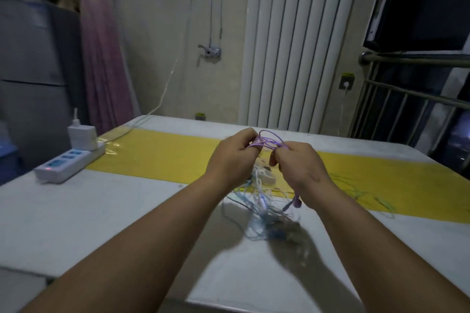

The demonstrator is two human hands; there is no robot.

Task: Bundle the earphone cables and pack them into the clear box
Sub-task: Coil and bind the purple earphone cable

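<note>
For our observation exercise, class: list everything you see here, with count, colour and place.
table: one, white, foreground
yellow strip: one, yellow, across table
power strip: one, white, table's left edge
charger: one, white, plugged into power strip
radiator: one, white, back wall
purple earphone cable: one, purple, looped between both hands
cable pile: one tangle, blue and white, on table below hands
green cable: count unclear, green, on yellow strip, right
left hand: one, holding cable loops
right hand: one, pinching cable
</note>
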